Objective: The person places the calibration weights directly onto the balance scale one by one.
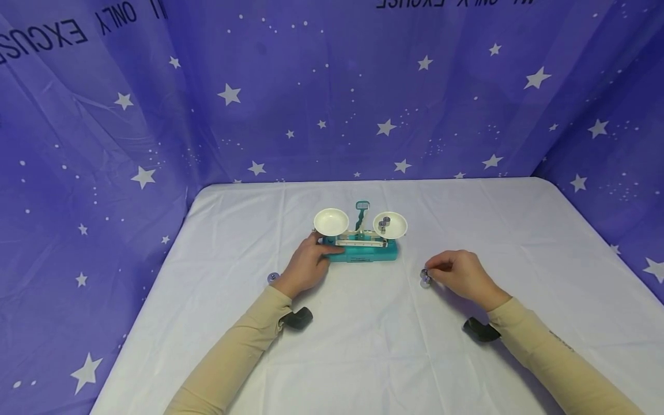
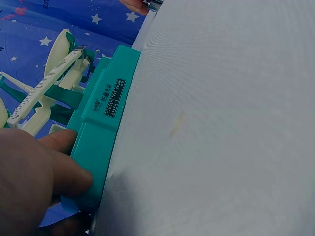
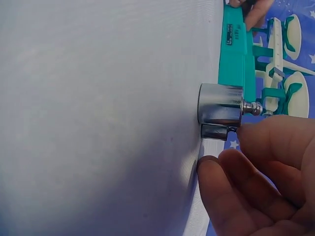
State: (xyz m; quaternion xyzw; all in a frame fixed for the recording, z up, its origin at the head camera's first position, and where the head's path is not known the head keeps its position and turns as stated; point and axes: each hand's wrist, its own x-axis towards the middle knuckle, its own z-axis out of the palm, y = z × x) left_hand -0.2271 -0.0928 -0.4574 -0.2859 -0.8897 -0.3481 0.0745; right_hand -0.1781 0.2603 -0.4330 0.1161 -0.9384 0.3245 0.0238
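A teal student balance (image 1: 363, 251) stands on the table with two white pans. My left hand (image 1: 307, 266) holds the left end of its base, thumb along the front, as the left wrist view (image 2: 34, 172) also shows. The left pan (image 1: 331, 222) holds nothing; small metal weights (image 1: 383, 225) sit in the right pan (image 1: 396, 231). To the right of the balance, my right hand (image 1: 461, 276) pinches the knob of a small metal weight (image 3: 214, 132). A larger shiny weight (image 3: 220, 104) stands right beside it. Part of the right hand's grip is hidden behind a digit.
Another metal weight (image 1: 273, 278) stands on the white tablecloth (image 1: 363, 346) left of my left wrist. Dark wrist-worn devices (image 1: 297, 319) hang under both sleeves. A purple starred curtain (image 1: 332, 92) surrounds the table's back and sides.
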